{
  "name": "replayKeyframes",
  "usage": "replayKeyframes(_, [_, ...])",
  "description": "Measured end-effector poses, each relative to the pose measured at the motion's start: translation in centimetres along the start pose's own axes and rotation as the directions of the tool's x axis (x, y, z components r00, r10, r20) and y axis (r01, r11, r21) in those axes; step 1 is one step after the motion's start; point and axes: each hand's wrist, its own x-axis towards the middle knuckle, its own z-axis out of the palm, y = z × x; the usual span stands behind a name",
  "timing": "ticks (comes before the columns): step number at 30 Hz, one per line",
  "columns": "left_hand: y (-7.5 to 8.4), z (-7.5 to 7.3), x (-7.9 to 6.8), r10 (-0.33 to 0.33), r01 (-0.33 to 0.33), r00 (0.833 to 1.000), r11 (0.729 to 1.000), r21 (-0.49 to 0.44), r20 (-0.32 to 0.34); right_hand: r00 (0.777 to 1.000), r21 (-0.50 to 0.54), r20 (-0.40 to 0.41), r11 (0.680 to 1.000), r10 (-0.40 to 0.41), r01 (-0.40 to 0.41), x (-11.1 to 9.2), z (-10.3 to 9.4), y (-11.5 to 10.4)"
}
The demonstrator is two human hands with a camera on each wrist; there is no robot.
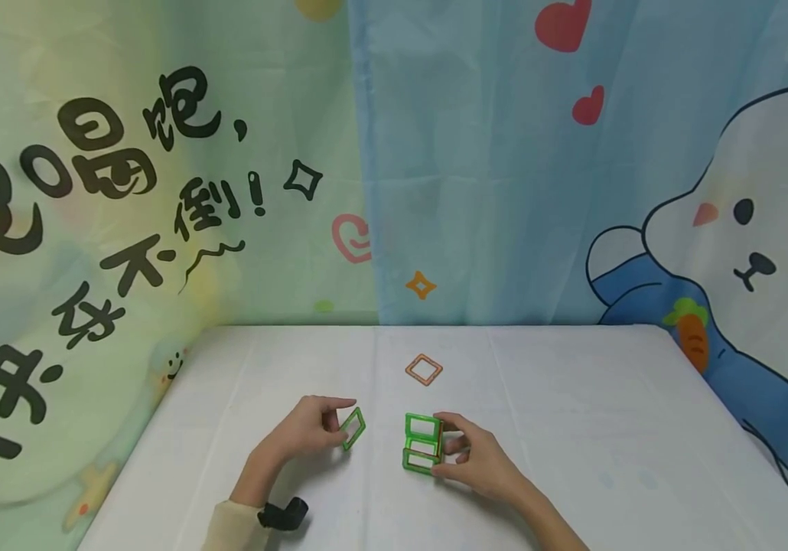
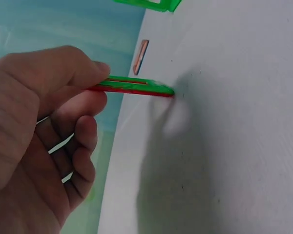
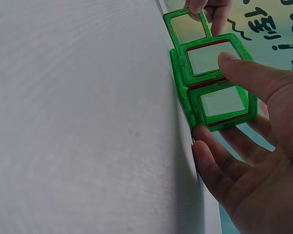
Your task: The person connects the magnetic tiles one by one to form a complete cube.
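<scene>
My left hand [image 1: 303, 430] pinches a green square magnetic tile [image 1: 362, 417] between thumb and fingers, tilted above the white table. Seen edge-on in the left wrist view, that tile [image 2: 136, 87] shows a red lower rim. To its right, several green magnetic tiles [image 1: 421, 438] are joined into a box-like shape on the table. My right hand [image 1: 482, 461] grips this shape from its right side. In the right wrist view the thumb lies on one face of the joined tiles [image 3: 205, 80], with the other fingers around the far side. A gap separates both pieces in the head view.
An orange square tile [image 1: 415, 377] lies flat farther back on the white table [image 1: 573, 398]. A printed cloth [image 1: 477, 153] hangs behind the table's back edge. A black band [image 1: 284, 514] is on the left wrist.
</scene>
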Motion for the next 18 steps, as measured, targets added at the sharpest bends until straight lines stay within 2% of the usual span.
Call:
replayKeyframes(4, [0.67, 0.15, 0.27, -0.018, 0.018, 0.999, 1.000, 0.008, 0.047, 1.000, -0.003, -0.003, 1.000, 0.000, 0.000, 0.05, 0.04, 0.01])
replayKeyframes(9, [0.86, 0.37, 0.64, -0.007, 0.005, 0.997, 0.999, 0.033, 0.081, 1.000, -0.012, -0.004, 1.000, -0.002, 0.001, 0.03, 0.06, 0.10])
replayKeyframes(15, [0.67, 0.52, 0.96, -0.001, 0.003, 0.995, 1.000, -0.016, 0.096, 1.000, -0.010, -0.008, 1.000, -0.007, 0.007, 0.01, 0.04, 0.06])
replayKeyframes(18, [0.37, 0.64, 1.01, 0.010, -0.007, 0.997, 0.999, -0.037, 0.076, 1.000, -0.009, -0.009, 1.000, -0.002, 0.002, -0.02, 0.04, 0.04])
